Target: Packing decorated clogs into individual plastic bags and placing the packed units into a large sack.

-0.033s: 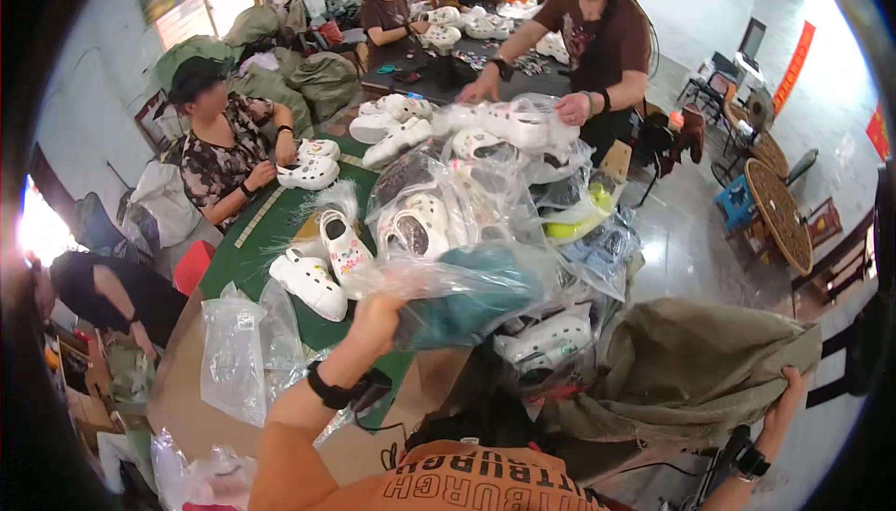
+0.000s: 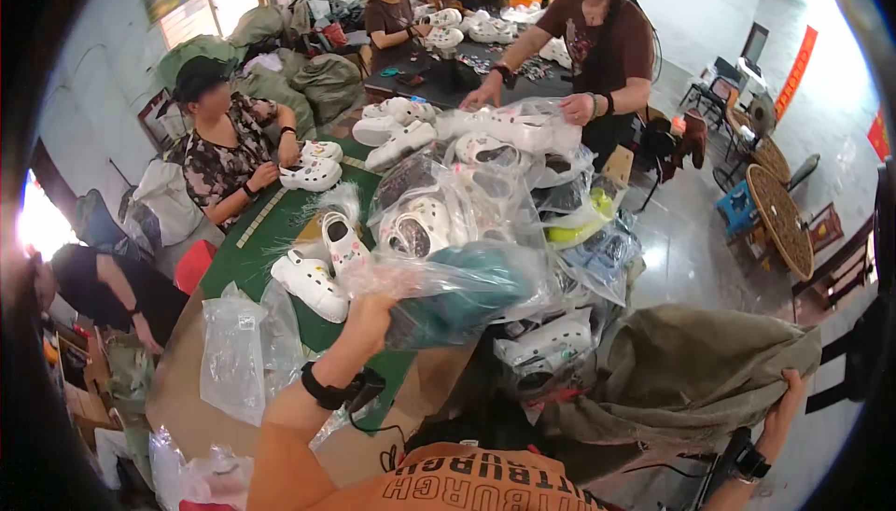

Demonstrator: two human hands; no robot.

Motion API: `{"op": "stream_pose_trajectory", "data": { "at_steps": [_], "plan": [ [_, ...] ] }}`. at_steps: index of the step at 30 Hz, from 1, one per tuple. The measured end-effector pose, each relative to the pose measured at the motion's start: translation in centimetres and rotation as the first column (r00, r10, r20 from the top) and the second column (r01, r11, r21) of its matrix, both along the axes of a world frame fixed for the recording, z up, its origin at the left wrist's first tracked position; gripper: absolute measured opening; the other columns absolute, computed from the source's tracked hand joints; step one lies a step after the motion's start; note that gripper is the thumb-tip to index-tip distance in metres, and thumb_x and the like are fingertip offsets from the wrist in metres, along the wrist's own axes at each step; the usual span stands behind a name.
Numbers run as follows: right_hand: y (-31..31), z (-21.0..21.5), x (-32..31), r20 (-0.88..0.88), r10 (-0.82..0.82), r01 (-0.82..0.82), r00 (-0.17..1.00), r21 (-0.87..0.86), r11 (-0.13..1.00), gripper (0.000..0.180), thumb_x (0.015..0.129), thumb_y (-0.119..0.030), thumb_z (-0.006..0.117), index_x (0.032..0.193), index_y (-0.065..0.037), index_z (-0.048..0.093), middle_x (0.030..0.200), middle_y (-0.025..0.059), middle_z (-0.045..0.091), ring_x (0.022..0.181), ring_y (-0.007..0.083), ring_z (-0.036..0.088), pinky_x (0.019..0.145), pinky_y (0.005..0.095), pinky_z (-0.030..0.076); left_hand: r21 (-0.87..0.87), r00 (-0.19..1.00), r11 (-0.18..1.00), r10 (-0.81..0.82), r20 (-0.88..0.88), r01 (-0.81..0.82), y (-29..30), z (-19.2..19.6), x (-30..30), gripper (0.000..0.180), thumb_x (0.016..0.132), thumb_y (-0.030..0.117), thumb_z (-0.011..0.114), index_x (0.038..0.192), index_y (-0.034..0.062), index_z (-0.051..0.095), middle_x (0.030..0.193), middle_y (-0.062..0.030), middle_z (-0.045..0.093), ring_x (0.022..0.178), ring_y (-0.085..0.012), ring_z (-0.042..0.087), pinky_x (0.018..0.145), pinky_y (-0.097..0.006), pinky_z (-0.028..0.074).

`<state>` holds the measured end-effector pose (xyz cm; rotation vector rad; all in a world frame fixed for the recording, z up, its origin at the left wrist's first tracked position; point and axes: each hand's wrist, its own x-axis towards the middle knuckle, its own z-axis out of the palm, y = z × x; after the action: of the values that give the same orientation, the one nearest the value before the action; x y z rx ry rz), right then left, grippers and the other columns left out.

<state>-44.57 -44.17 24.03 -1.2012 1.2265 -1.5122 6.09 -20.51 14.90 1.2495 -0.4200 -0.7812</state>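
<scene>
My left hand (image 2: 370,317) is closed on the gathered end of a clear plastic bag (image 2: 467,294). Something teal, slightly blurred and perhaps a pair of clogs, shows through the plastic. At the right, my right hand (image 2: 790,399) grips the rim of a large olive-brown sack (image 2: 695,357), holding its mouth wide. Bagged white clogs (image 2: 551,341) lie between the teal bag and the sack. Beyond my left hand, two loose white clogs (image 2: 311,285) with small charms rest on the green table top (image 2: 247,254). A heap of bagged clogs (image 2: 420,224) rises behind the teal bag.
Flat clear bags (image 2: 233,357) lie on the near-left tabletop. One person (image 2: 224,142) handles white clogs at the left; another (image 2: 597,44) stands across the heap, touching bagged clogs. More people work at a dark table (image 2: 439,77). Round woven trays (image 2: 779,222) stand far right.
My left hand and the teal bag have shifted very slightly left. My right hand stays on the sack's rim, and the heap looks the same.
</scene>
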Motion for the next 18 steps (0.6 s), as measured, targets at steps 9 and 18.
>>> {"op": "stream_pose_trajectory", "data": {
  "at_steps": [9, 18],
  "plan": [
    [-3.3, -0.2, 0.8, -0.035, 0.149, -0.149, 0.988, 0.002, 0.989, 0.065, 0.069, -0.005, 0.046, 0.131, -0.008, 0.025, 0.116, 0.0114, 0.041, 0.100, 0.0243, 0.045, 0.085, 0.0326, 0.038, 0.019, 0.984, 0.990, 0.137, 0.115, -0.140, 3.0, 0.6, 2.5, 0.015, 0.078, 0.006, 0.050, 0.087, -0.0030, 0.060, 0.085, -0.0076, 0.060, 0.078, -0.0161, 0.054, 0.073, -0.028, 0.042],
    [-13.2, 1.6, -8.7, -0.764, 0.063, -0.166, 0.643, -0.059, 0.984, 0.058, 0.073, -0.006, 0.043, 0.130, -0.005, 0.032, 0.125, 0.0118, 0.042, 0.098, 0.0231, 0.049, 0.081, 0.0314, 0.040, 0.097, 0.996, 0.993, 0.076, -0.037, -0.073, 3.3, -1.7, 1.5, 0.014, 0.078, 0.006, 0.051, 0.083, -0.0033, 0.060, 0.082, -0.0091, 0.061, 0.078, -0.0166, 0.056, 0.073, -0.028, 0.043]
  ]
}}
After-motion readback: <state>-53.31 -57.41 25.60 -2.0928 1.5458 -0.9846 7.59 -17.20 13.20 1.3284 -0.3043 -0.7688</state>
